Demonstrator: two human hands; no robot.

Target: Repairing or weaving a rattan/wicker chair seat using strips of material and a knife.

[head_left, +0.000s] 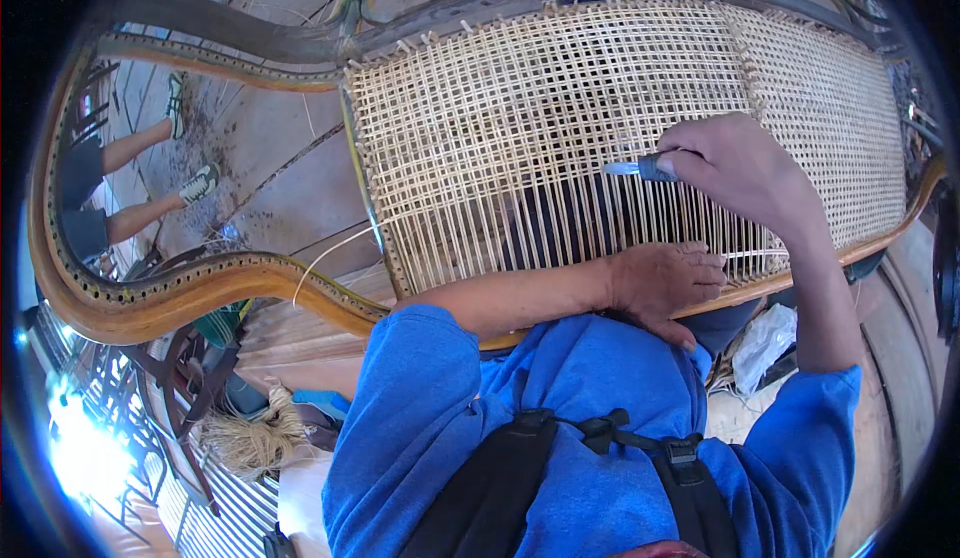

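A woven cane panel point(560, 88) fills a curved wooden bench frame point(250, 270) in front of me. Its far part is closely woven; nearer to me the strands run mostly one way, with gaps between them. My right hand point(745, 173) is closed round a small tool point(655, 168) with a dark wrapped handle and a short shiny tip pointing left, over the weave. My left hand point(660, 283) lies with fingers stretched out on the strands by the near rail. Beside its fingertips shows a pale cane strand point(755, 253). Another loose strand point(335, 248) curves out past the panel's left edge.
The frame's left section is unwoven, its rail lined with small holes. Beyond it, another person's legs point(140, 145) show above the plank floor point(285, 193). A bundle of fibre strands point(255, 428) lies lower left. A white plastic bag point(765, 348) sits near my right arm.
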